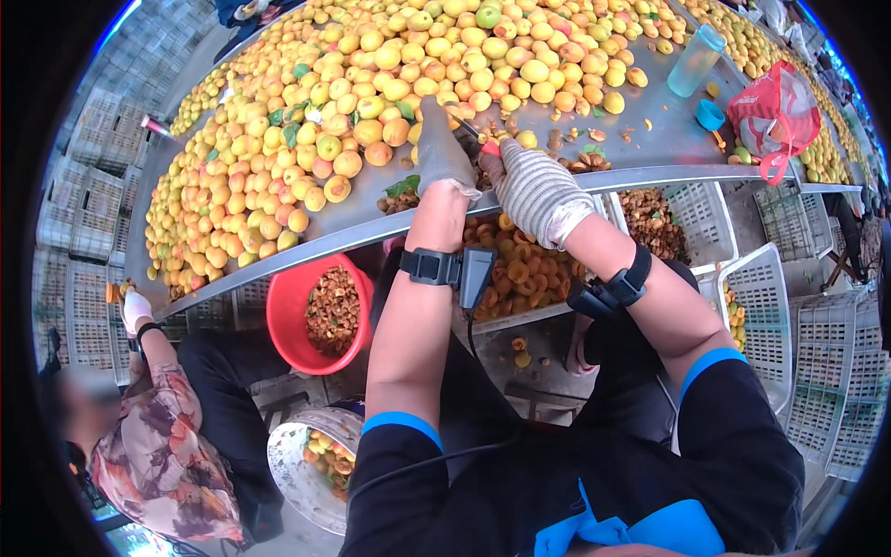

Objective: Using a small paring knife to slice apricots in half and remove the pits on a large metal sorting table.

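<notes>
My left hand, in a grey glove, reaches over the metal table to the near edge of a heap of yellow-orange apricots. Its fingers are stretched out against the fruit, and I make out nothing held in them. My right hand, in a grey-striped knit glove, is closed around a small knife with a red part at the handle. The thin dark blade points up and left toward my left hand. Brown pits and scraps lie on the table beside my right hand.
Below the table edge stand a crate of halved apricots, a crate of pits and a red basin. A bottle, a blue cup and a red-white bag are on the right. Another person sits at left.
</notes>
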Action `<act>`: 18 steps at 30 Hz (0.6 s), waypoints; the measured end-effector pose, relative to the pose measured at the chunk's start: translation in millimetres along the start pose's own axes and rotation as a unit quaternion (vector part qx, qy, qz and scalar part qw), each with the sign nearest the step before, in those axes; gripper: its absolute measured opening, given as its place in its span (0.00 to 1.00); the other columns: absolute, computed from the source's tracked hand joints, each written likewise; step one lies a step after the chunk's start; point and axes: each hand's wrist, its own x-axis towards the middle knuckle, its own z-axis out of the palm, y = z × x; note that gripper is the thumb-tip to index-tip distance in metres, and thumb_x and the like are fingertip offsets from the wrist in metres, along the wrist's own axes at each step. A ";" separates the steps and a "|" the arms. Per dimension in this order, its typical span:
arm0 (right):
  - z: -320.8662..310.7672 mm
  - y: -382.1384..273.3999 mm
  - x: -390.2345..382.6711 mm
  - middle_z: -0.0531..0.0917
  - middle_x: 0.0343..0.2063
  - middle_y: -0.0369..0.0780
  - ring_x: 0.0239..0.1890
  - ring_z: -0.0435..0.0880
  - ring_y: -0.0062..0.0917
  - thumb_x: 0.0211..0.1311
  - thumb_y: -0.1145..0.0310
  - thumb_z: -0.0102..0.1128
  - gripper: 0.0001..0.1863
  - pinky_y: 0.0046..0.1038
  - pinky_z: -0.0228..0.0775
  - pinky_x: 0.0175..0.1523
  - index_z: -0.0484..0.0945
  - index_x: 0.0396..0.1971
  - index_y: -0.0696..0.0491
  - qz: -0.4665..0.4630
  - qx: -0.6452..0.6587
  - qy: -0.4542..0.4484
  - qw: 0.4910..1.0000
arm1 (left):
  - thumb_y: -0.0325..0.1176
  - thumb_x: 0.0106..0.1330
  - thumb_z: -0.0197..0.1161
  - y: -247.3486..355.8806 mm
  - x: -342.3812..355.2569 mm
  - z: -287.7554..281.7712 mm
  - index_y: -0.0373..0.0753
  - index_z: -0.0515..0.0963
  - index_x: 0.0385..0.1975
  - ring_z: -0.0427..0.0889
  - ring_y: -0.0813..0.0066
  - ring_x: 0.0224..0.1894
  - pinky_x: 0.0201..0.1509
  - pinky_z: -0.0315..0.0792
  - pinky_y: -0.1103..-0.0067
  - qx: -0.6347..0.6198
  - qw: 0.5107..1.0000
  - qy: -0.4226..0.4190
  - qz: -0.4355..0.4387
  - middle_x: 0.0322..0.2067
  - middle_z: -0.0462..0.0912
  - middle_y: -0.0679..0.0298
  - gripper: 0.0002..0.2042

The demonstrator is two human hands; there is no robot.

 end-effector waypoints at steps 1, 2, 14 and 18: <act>0.6 -0.2 1.7 0.81 0.28 0.56 0.36 0.82 0.49 0.71 0.55 0.44 0.22 0.45 0.73 0.41 0.74 0.39 0.62 -0.002 0.009 0.016 1.000 | 0.63 0.65 0.52 -1.8 -0.8 -0.1 0.36 0.75 0.45 0.74 0.81 0.33 0.35 0.69 0.81 0.010 1.000 -0.019 -0.021 0.33 0.77 0.66 0.30; 0.8 0.1 4.6 0.82 0.30 0.56 0.38 0.82 0.49 0.70 0.54 0.44 0.22 0.45 0.73 0.44 0.75 0.40 0.61 0.024 0.008 0.011 1.000 | 0.63 0.65 0.52 -3.7 -1.1 0.2 0.36 0.75 0.47 0.74 0.80 0.35 0.37 0.69 0.80 0.021 0.999 -0.044 -0.017 0.35 0.78 0.65 0.31; -6.0 3.6 15.5 0.82 0.32 0.56 0.40 0.82 0.49 0.70 0.55 0.43 0.22 0.43 0.73 0.45 0.72 0.46 0.61 -0.010 0.021 -0.009 1.000 | 0.56 0.67 0.53 10.9 -6.8 -1.5 0.36 0.77 0.42 0.75 0.77 0.33 0.36 0.69 0.80 0.144 0.986 -0.035 0.079 0.33 0.79 0.65 0.25; 6.5 -1.2 5.8 0.80 0.25 0.56 0.33 0.81 0.51 0.70 0.57 0.45 0.19 0.47 0.72 0.38 0.72 0.40 0.61 -0.008 -0.007 0.015 1.000 | 0.59 0.69 0.49 11.3 -9.3 2.7 0.37 0.77 0.41 0.76 0.75 0.33 0.35 0.70 0.80 0.002 1.000 -0.019 0.005 0.33 0.80 0.64 0.27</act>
